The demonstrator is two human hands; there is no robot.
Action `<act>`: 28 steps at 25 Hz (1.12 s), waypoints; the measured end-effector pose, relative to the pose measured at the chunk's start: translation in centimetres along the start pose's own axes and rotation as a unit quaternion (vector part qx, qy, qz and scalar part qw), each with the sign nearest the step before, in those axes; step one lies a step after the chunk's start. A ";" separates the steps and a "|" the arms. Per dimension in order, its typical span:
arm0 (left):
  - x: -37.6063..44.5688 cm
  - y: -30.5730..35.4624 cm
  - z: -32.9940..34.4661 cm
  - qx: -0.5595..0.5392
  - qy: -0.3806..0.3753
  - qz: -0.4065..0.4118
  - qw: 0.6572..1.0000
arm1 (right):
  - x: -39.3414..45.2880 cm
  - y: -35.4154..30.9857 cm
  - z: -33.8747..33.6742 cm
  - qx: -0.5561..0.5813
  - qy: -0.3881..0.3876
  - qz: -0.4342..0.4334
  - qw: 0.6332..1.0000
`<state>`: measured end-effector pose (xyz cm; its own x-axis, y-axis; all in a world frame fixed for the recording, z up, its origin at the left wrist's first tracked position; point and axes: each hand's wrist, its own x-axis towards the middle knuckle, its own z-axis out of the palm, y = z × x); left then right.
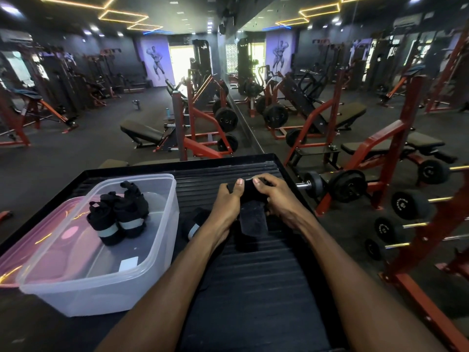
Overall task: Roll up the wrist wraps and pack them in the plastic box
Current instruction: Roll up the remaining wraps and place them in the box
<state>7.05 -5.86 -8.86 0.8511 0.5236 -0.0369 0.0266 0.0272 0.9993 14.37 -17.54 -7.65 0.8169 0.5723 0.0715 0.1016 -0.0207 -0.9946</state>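
Observation:
A black wrist wrap [250,199] lies on the ribbed black platform [253,275], its far end rolled into a thick coil. My left hand [228,199] and my right hand [274,196] both grip that coil, thumbs on top. The flat tail of the wrap runs back toward me between my wrists. Another rolled black wrap with a grey band [194,224] lies just left of my left wrist. The clear plastic box [157,250] stands at the left and holds rolled wraps [119,214] with grey bands.
A pink translucent lid [30,250] lies under and left of the box. To the right, a red rack with dumbbells [406,204] stands close to the platform. Benches and weight machines fill the gym floor beyond the platform's far edge.

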 end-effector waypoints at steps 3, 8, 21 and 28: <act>-0.5 0.3 0.2 -0.006 0.034 0.018 0.999 | -0.1 0.0 0.2 -0.044 -0.004 0.012 0.999; -0.3 -0.1 0.2 -0.001 0.008 0.003 1.000 | 0.3 1.1 0.2 -0.108 -0.015 -0.011 0.994; -0.4 0.3 0.0 -0.034 -0.013 -0.033 0.999 | 0.8 1.3 0.4 -0.100 0.012 -0.038 0.994; 0.1 0.0 -0.2 -0.069 0.015 0.033 0.997 | 1.1 1.4 0.6 0.067 0.009 -0.023 0.997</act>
<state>7.03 -5.60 -8.91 0.8321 0.5540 0.0270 -0.1031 0.1067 0.9889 15.09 -16.45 -9.05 0.8230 0.5557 0.1178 0.0633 0.1163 -0.9912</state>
